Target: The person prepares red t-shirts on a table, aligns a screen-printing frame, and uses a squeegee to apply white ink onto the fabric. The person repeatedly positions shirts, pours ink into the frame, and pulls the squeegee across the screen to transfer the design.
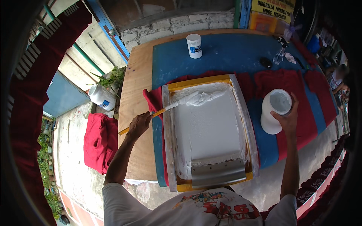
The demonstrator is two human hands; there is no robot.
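My left hand [139, 125] is closed round a flat yellow stick [158, 112]. Thick white ink coats the stick's far end, which rests in a heap of white ink [205, 97] at the back of a screen-printing frame [168, 143]. White ink also covers the mesh inside that frame. Across its near end lies a metal squeegee [218, 174]. On the right, my right hand [288, 118] grips a white plastic jar [268, 119] near its rim. The jar is lidless and tilted, with whitish residue inside. Dark red cloth [151, 98] shows beneath the frame.
The table has a blue covering [166, 56] and a bare wooden left side [137, 83]. A second white jar [194, 46] stands at the back. Red shirts [286, 86] lie on the right. At left are folded red cloth [100, 143] and another jar [102, 98].
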